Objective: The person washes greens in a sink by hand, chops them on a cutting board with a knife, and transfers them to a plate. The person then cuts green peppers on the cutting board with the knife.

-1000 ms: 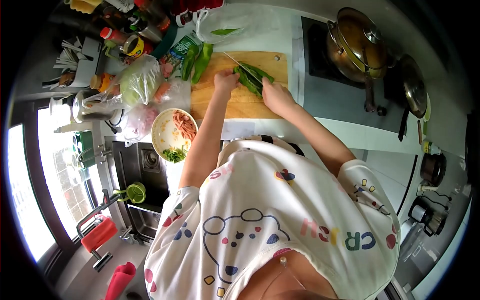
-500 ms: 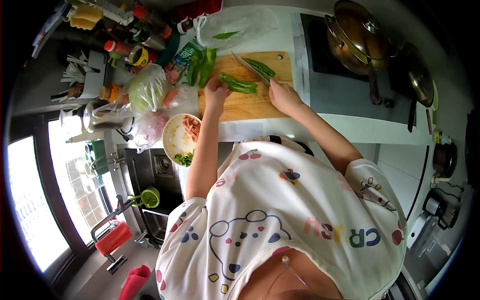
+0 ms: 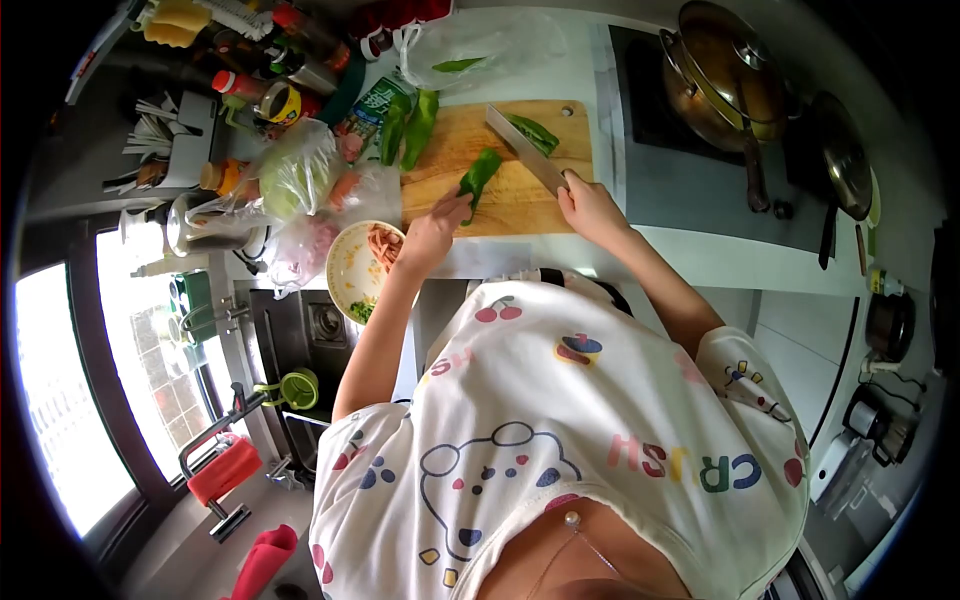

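My left hand (image 3: 436,232) grips one green pepper half (image 3: 482,176) at its lower end, over the wooden cutting board (image 3: 440,160). In my right hand (image 3: 592,208) is the handle of a knife (image 3: 522,148), its blade slanting up and left across the board. Another green pepper piece (image 3: 533,133) lies on the board just beyond the blade. Two whole green peppers (image 3: 420,130) rest at the board's left edge. Left of my left forearm sits a plate (image 3: 343,270) with pink strips and chopped green bits, partly hidden by that arm.
A lidded pot (image 3: 710,90) stands on the dark stove (image 3: 690,190) at the right, with a pan lid (image 3: 842,155) beside it. Bagged vegetables (image 3: 290,190) and bottles crowd the left. A sink (image 3: 325,320) is at the lower left, and a plastic bag (image 3: 500,50) lies behind the board.
The pepper was under the knife, then came apart in two pieces. My left hand has turned its piece from sideways to upright; the knife has moved slightly right and down.
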Demonstrator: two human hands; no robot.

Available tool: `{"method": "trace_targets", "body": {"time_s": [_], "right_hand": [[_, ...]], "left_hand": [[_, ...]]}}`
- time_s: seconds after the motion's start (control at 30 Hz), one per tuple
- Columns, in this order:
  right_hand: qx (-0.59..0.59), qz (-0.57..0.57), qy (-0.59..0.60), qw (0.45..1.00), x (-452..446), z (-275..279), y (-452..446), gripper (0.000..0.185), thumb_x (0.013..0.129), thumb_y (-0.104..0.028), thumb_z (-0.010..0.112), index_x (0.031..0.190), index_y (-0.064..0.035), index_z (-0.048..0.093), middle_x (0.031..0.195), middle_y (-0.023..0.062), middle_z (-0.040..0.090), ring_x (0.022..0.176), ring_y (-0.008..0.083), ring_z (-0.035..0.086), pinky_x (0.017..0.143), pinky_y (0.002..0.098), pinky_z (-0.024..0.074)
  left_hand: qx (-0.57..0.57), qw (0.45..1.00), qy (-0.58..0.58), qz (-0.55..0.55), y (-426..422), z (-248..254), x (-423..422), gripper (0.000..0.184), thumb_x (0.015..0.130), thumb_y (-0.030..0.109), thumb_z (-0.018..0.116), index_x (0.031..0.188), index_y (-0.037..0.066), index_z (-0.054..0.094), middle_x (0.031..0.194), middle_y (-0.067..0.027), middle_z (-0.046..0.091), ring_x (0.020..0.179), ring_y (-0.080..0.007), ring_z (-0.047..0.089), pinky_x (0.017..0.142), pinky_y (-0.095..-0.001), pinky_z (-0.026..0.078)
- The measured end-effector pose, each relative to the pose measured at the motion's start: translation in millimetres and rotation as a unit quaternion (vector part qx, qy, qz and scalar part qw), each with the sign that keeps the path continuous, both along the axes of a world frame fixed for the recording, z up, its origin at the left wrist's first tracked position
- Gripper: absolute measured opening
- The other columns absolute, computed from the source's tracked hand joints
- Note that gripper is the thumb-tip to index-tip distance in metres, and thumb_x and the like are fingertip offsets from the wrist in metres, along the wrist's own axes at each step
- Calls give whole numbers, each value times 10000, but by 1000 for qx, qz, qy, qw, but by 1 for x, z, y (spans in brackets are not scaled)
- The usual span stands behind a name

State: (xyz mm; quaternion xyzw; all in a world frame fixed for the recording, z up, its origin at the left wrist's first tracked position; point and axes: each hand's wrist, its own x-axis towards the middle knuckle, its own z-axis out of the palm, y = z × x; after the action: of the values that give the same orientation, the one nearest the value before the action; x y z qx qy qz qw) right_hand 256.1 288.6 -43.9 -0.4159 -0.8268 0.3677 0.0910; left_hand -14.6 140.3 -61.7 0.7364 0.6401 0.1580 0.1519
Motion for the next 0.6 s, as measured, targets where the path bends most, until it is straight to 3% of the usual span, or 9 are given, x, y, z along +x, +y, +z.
{"method": "trace_targets", "body": {"time_s": [0.1, 0.13, 0.23, 0.27, 0.47, 0.6], "right_hand": [[3, -6, 7, 1000, 5, 9, -5, 158, 971, -175, 525, 953, -20, 500, 666, 219, 614, 622, 434, 613, 571, 521, 464], [5, -8, 8, 1000, 4, 12, -6, 158, 971, -174, 529, 951, -20, 498, 663, 213, 614, 616, 430, 612, 565, 518, 461], [22, -10, 11, 1000, 4, 14, -3, 166, 971, -178, 535, 941, -19, 496, 657, 205, 614, 607, 420, 613, 555, 510, 460], [23, -16, 13, 1000, 5, 16, -2, 170, 972, -181, 535, 938, -19, 496, 658, 205, 615, 607, 420, 614, 553, 508, 461], [30, -46, 30, 998, 12, 17, 5, 197, 975, -170, 563, 913, -2, 483, 666, 204, 613, 609, 429, 594, 536, 472, 447], [14, -45, 1, 999, 21, 28, 5, 171, 969, -174, 557, 925, -21, 494, 661, 202, 616, 615, 426, 609, 542, 488, 462]], "left_hand": [[-7, 988, -66, 143, 10, 3, 18, 424, 836, -74, 522, 1230, 53, 612, 1390, -113, 576, 1334, -285, 505, 918, -408, 545], [11, 984, -50, 171, 17, 4, 27, 480, 861, -33, 512, 1333, 37, 559, 1421, -146, 546, 1334, -304, 505, 979, -407, 512], [78, 977, -18, 197, 39, -20, 50, 507, 884, 11, 508, 1391, -2, 504, 1430, -182, 532, 1342, -343, 490, 1035, -405, 473], [70, 979, -17, 192, 42, -30, 56, 501, 890, 30, 507, 1387, -37, 492, 1435, -199, 524, 1352, -363, 476, 1084, -409, 429], [108, 984, 50, 133, 37, -52, 58, 472, 881, 42, 540, 1350, -6, 543, 1397, -169, 568, 1334, -321, 508, 1132, -428, 376], [86, 995, 52, -15, 31, -36, 21, 484, 853, -17, 526, 1331, 39, 577, 1405, -125, 572, 1333, -280, 515, 1139, -426, 376]]}}
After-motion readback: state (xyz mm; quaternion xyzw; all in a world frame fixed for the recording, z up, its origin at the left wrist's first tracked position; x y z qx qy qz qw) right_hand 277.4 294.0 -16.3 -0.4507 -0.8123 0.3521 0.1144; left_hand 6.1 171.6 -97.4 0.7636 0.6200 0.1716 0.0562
